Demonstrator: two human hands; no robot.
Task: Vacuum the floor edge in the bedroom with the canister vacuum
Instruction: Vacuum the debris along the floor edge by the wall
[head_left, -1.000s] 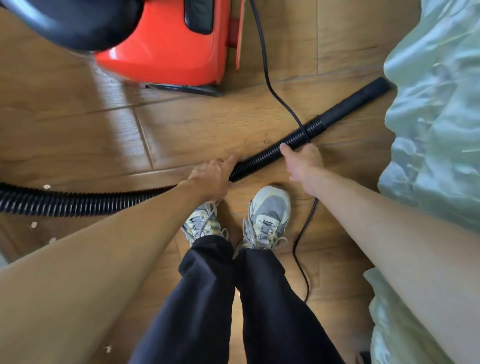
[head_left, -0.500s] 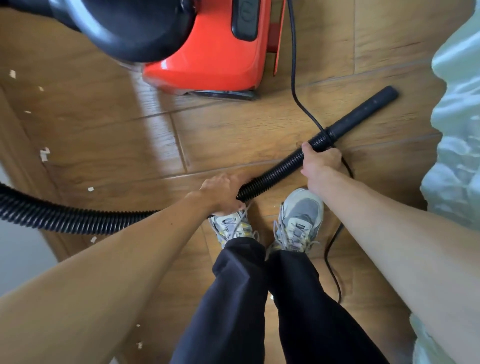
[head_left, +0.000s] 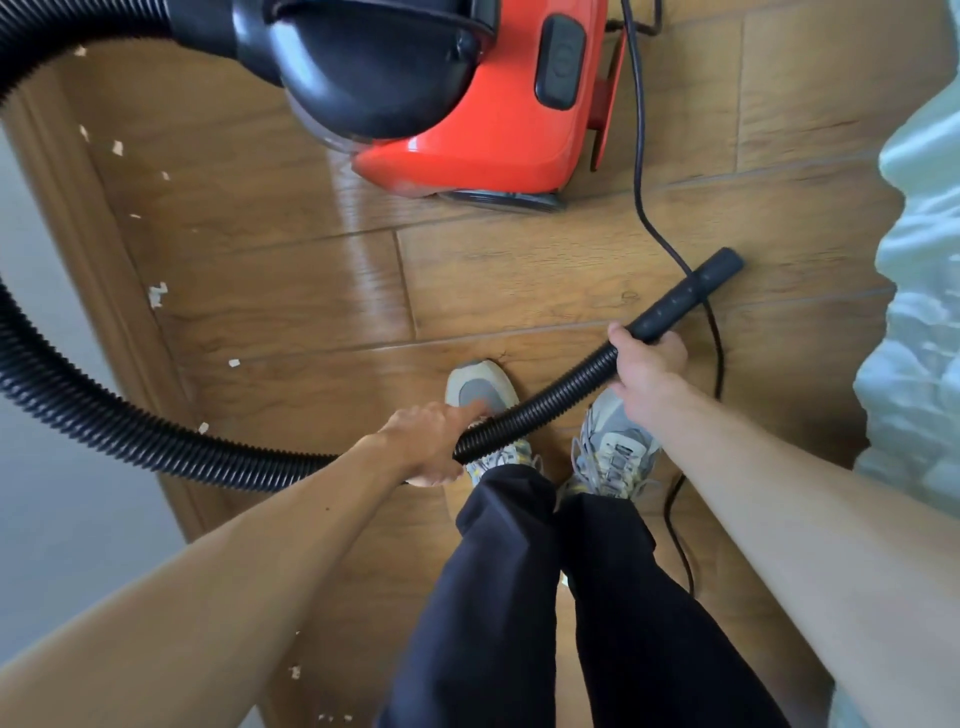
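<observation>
Your left hand (head_left: 431, 441) and right hand (head_left: 647, 366) gripped the hose (head_left: 550, 401), apparently positioning it; next, the nozzle (head_left: 693, 292) needed aiming at the left-side scraps (head_left: 156, 295).

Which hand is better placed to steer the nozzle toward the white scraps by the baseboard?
Right. The right hand grips the nozzle at its base; the left hand holds the flexible hose farther back.

Both hands held the black ribbed hose (head_left: 550, 402): the right hand (head_left: 647, 364) gripped it at the smooth nozzle (head_left: 685, 296), the left hand (head_left: 428, 441) lower down. The red canister vacuum (head_left: 483, 104) stood on the wooden floor (head_left: 291, 291) beside white scraps (head_left: 157, 294).
</observation>
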